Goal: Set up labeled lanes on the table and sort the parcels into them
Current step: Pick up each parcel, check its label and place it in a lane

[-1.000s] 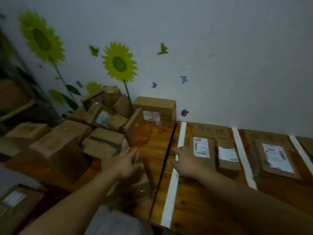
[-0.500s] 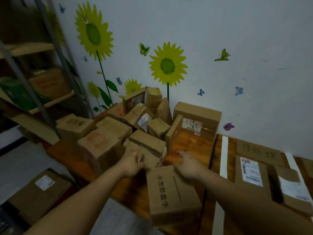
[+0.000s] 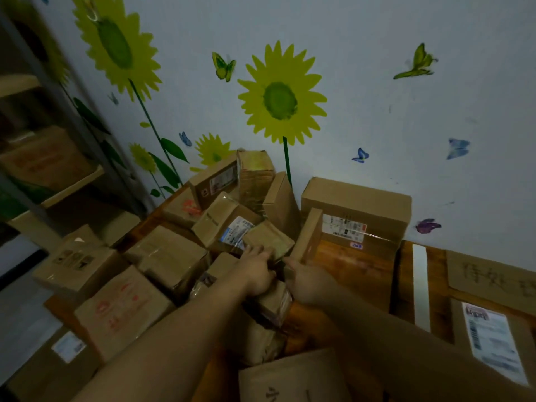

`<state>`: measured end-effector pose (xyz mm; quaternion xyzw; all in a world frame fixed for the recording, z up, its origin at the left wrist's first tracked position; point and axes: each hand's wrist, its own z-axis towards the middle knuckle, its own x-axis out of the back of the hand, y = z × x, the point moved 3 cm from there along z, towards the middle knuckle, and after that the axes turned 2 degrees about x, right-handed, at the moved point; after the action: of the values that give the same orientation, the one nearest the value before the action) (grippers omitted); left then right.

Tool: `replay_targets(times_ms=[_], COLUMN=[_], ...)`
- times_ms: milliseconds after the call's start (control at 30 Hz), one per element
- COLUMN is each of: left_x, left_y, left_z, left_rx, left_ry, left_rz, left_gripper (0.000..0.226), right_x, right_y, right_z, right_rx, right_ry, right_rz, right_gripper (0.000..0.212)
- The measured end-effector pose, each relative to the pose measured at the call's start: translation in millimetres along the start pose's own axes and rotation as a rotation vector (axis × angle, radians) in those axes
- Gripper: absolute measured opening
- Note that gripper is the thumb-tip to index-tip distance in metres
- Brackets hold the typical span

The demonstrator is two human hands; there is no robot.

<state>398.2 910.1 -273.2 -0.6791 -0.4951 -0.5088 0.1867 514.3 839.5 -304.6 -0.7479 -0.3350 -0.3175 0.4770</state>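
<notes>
A heap of brown cardboard parcels [image 3: 174,256] covers the left end of the wooden table [image 3: 356,268]. My left hand [image 3: 256,274] and my right hand [image 3: 307,282] meet in the middle of the heap. Both close around a small tan parcel [image 3: 271,239], left fingers on its front edge and right thumb at its lower right corner. The right fingers are hidden. To the right, a white tape strip [image 3: 420,285] marks a lane edge. Beyond it lie a handwritten cardboard lane label [image 3: 490,274] and a parcel with a shipping label [image 3: 493,346].
A large box [image 3: 356,204] stands against the wall, with a thin upright box [image 3: 310,236] just right of my hands. Another box [image 3: 290,378] sits at the near table edge. A shelf rack [image 3: 52,181] stands at the left, with a parcel [image 3: 63,349] on the floor.
My view has swung left from the lanes to the heap. Both hands have reached deeper into it and come together on the small parcel.
</notes>
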Motion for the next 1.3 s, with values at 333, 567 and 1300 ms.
replay_targets(times_ms=[333, 567, 1300], left_x=[5.6, 15.3, 17.7], left_y=[8.3, 27.6, -17.3], left_z=[5.3, -26.6, -182.3], left_rx=[-0.039, -0.006, -0.299], left_ry=[0.027, -0.089, -0.147], left_rz=[-0.081, -0.692, -1.346], left_gripper=[0.061, 0.055, 0.055], right_x=[11.7, 38.4, -7.4], right_y=[15.1, -15.7, -89.4], right_z=[-22.3, -94.2, -221.8], right_rx=[-0.009, 0.016, -0.101], right_ry=[0.483, 0.744, 0.843], right_rz=[0.264, 0.702, 1.327], right_gripper=[0.002, 0.051, 0.037])
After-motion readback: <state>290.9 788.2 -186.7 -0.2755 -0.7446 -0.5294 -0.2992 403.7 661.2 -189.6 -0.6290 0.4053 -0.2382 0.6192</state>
